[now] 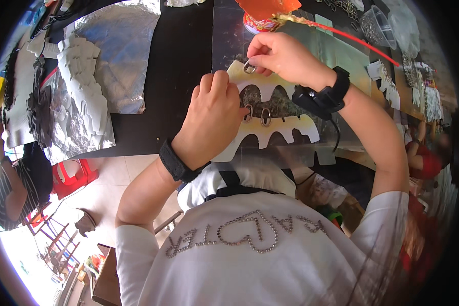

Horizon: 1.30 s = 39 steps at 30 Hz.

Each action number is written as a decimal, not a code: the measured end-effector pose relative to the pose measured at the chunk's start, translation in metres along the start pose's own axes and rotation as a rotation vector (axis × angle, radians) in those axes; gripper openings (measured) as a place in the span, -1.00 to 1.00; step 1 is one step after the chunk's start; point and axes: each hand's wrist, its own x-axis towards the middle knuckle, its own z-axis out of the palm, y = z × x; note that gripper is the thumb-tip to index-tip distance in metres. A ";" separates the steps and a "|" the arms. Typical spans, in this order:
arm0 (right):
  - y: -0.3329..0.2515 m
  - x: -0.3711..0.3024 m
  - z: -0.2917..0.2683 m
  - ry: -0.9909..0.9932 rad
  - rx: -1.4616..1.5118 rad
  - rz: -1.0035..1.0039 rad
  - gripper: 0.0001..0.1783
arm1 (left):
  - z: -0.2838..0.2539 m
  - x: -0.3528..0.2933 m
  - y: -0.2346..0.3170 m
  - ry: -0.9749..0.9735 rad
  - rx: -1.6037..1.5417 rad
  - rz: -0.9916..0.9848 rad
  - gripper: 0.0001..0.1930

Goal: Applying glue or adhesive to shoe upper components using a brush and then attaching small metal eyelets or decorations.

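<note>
My right hand [285, 58] pinches a small oval metal ring [249, 67] at the left end of the upper pale, scalloped strip [268, 81], which has yellowish stains. Below it lies a second scalloped strip [285, 128], with two similar rings along its top edge: a left ring [248, 114] and a right ring [265, 118]. My left hand [211, 115] is curled beside both strips, its thumb against the left ring. Its other fingertips are hidden under the hand. Black bands circle both wrists, and a dark device hangs by the right one.
Behind my right hand, a red-handled brush [341, 35] rests on a red can [255, 24] near an orange piece [268, 7]. White scalloped pieces [81, 76] lie on silvery sheeting [125, 56] at left. A clear tub [376, 25] and chains [341, 7] sit far right. Other people work on both sides.
</note>
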 end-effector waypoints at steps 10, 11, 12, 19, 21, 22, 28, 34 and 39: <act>0.010 0.009 0.006 0.144 -0.247 -0.192 -0.90 | -0.005 0.001 -0.001 -0.014 0.005 0.003 -0.66; 0.010 0.009 0.006 0.142 -0.249 -0.201 -0.90 | -0.005 0.001 -0.001 -0.011 0.019 0.004 -0.66; 0.010 0.009 0.006 0.141 -0.263 -0.217 -0.90 | -0.006 0.001 -0.001 0.009 0.005 0.027 -0.65; 0.009 0.009 0.008 0.171 -0.314 -0.262 -0.90 | -0.002 0.003 -0.002 0.051 0.078 0.187 -0.51; 0.009 0.010 0.008 0.165 -0.307 -0.253 -0.90 | -0.002 0.004 -0.003 0.061 0.090 0.201 -0.47; 0.009 0.010 0.008 0.157 -0.307 -0.232 -0.90 | -0.003 0.004 -0.003 0.050 0.112 0.213 -0.43; 0.009 0.011 0.007 0.155 -0.316 -0.253 -0.90 | -0.006 0.008 -0.003 0.062 -0.012 0.152 -0.38; 0.012 0.012 0.009 0.201 -0.328 -0.318 -0.88 | -0.008 0.013 -0.005 0.062 -0.057 0.119 -0.40; 0.015 0.014 0.007 0.165 -0.233 -0.309 -0.91 | -0.009 0.012 -0.004 0.053 -0.052 0.108 -0.41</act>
